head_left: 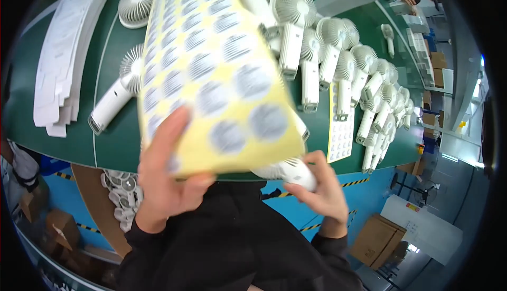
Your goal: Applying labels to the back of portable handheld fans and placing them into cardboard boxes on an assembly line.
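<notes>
My left hand (pixel 168 177) grips the near edge of a large yellow sheet of round grey stickers (pixel 211 74), lifted up toward the camera and covering much of the green table (pixel 53 138). My right hand (pixel 322 190) holds a white handheld fan (pixel 288 170) by its head just below the sheet's lower right corner. Part of that fan is hidden behind the sheet.
Several white handheld fans (pixel 338 74) lie in a row across the table to the right. Two more fans (pixel 119 93) lie at the left. A stack of flat white cards (pixel 66 53) sits far left. A second sticker sheet (pixel 340 132) lies near the front edge. Cardboard boxes (pixel 377 241) stand on the floor.
</notes>
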A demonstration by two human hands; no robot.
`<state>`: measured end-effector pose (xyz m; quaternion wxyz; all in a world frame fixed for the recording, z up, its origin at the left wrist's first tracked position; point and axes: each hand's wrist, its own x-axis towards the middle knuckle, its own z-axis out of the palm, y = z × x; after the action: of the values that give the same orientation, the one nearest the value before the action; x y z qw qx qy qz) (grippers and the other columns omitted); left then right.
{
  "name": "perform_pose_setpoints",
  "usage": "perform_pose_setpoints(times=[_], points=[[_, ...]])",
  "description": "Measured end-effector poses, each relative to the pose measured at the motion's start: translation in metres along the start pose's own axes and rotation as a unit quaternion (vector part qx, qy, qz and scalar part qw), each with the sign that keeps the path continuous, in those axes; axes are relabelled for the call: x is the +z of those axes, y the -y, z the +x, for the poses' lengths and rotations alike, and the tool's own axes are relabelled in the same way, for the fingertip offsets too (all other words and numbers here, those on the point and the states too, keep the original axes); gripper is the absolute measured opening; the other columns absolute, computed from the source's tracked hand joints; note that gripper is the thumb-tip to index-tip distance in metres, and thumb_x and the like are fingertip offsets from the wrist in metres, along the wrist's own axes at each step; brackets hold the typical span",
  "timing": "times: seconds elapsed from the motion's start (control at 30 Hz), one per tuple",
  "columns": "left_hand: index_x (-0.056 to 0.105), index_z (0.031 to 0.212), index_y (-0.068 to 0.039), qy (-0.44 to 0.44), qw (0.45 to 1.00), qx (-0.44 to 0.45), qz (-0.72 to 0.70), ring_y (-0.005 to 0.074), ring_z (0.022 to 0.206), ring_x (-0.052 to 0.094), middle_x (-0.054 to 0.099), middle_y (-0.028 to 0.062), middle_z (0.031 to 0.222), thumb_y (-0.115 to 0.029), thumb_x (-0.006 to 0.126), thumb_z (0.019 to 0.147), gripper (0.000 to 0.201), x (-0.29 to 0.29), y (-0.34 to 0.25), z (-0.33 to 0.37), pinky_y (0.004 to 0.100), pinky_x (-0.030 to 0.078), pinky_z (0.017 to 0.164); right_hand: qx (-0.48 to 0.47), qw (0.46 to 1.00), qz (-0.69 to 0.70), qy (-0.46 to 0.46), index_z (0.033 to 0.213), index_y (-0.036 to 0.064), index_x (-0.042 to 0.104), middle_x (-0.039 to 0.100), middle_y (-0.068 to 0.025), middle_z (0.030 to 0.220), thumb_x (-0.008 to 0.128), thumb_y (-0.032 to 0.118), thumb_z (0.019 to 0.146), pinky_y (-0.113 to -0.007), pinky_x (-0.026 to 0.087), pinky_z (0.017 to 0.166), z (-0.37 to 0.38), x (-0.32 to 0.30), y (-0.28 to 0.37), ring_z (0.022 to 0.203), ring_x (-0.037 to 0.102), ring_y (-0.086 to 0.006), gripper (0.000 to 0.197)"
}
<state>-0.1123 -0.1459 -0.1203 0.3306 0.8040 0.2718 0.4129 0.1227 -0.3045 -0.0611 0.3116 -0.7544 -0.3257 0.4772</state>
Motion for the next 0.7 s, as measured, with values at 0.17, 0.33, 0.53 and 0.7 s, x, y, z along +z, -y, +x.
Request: perform_pose_setpoints(times=[0.17,0.33,0.53,0.7], points=[[0.033,0.135,0.014,-0.252,0.968,-0.010,0.010,0.0346,0.117,0.054,0.049,0.0260,0.130,-0.041,0.046,0.099,0.067,-0.013,0.004,-0.018,0.0409,0.045,0.098,-0.128,0.990,0.057,-0.030,0.115,-0.0036,0.051,0.061,-0.0073,0.079,0.071,0.024,0.084,-0.021,0.042,0.044,0.056,-0.047,0.061,0.052,0.055,-0.0091,0.046],[0.035,0.134,0.014,-0.249,0.965,-0.050,0.067,0.0315,0.110,0.056,0.048,0.0260,0.128,-0.021,0.047,0.096,0.053,-0.026,0.012,-0.019,0.0383,0.048,0.092,-0.217,0.974,0.052,-0.032,0.105,-0.0024,0.057,0.060,-0.0050,0.080,0.060,0.025,0.094,-0.021,0.044,0.056,0.215,-0.057,0.150,0.060,0.054,-0.0080,0.030],[0.035,0.134,0.014,-0.314,0.948,-0.056,0.023,0.0325,0.112,0.055,0.047,0.0272,0.128,-0.014,0.046,0.093,0.050,-0.037,0.018,-0.014,0.0386,0.048,0.093,-0.121,0.987,0.107,0.012,0.117,-0.0033,0.058,0.067,-0.0093,0.098,0.061,0.027,0.093,-0.028,0.051,0.076,0.379,-0.061,0.188,0.081,0.064,-0.0159,0.038],[0.036,0.133,0.012,-0.299,0.950,-0.078,0.046,0.0336,0.113,0.055,0.046,0.0274,0.129,-0.011,0.047,0.091,0.049,-0.042,0.026,-0.017,0.0403,0.049,0.094,-0.354,0.859,-0.258,-0.264,0.110,-0.0033,0.063,0.069,-0.0112,0.091,0.065,0.032,0.090,-0.031,0.050,0.078,0.348,-0.040,0.181,0.085,0.065,-0.0192,0.041]])
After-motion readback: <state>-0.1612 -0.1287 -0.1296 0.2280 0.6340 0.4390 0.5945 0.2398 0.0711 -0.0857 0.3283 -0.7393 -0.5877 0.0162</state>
